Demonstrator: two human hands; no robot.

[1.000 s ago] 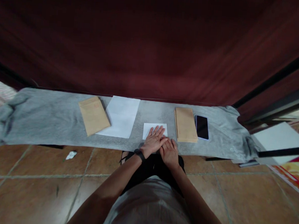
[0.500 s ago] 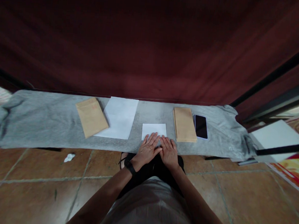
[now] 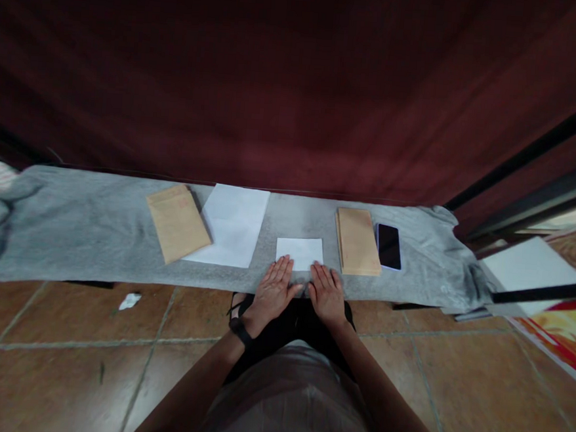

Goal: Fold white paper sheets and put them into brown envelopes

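A small white folded-looking paper (image 3: 299, 251) lies flat on the grey cloth in front of me. My left hand (image 3: 273, 292) rests flat with extended fingers at its lower left corner. At the lower right corner lies my right hand (image 3: 326, 294), palm down, fingers out straight. Neither hand grips anything. To the left are large white sheets (image 3: 235, 225), partly under a brown envelope (image 3: 177, 225). A stack of brown envelopes (image 3: 360, 242) sits to the right of the small paper.
Beside the envelope stack is a dark-screened phone (image 3: 389, 246). The narrow table under grey cloth (image 3: 94, 229) backs onto a dark red curtain (image 3: 295, 111). A white board (image 3: 535, 269) and a dark bar are at the far right.
My left hand has slid left, widening the gap between my hands. More of the small paper shows. The whole view has shifted slightly.
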